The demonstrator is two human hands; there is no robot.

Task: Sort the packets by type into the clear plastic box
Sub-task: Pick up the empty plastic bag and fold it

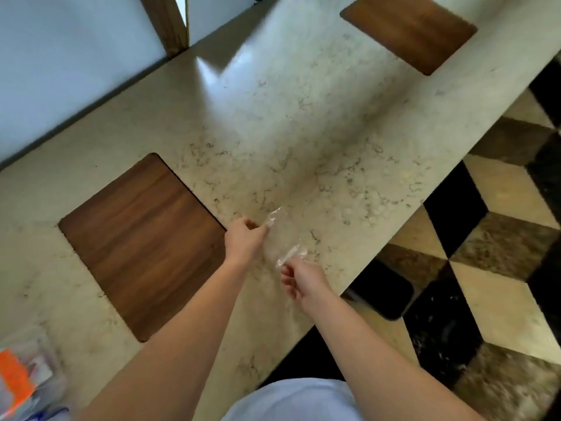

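Both of my hands hold one thin, see-through piece of plastic (283,235) just above the marble counter. My left hand (245,238) pinches its far corner near the wooden inlay. My right hand (300,281) pinches its near corner, close to the counter's front edge. The plastic is so transparent that its outline between the two corners is hard to make out. At the bottom left corner sits the clear plastic box (45,354), blurred, with an orange packet (13,378) and white packets inside it.
The marble counter (303,132) runs diagonally across the view, with a dark wooden inlay (142,241) left of my hands and another (409,31) at the far right. A white wall lies behind. A checkered floor (485,268) lies beyond the front edge.
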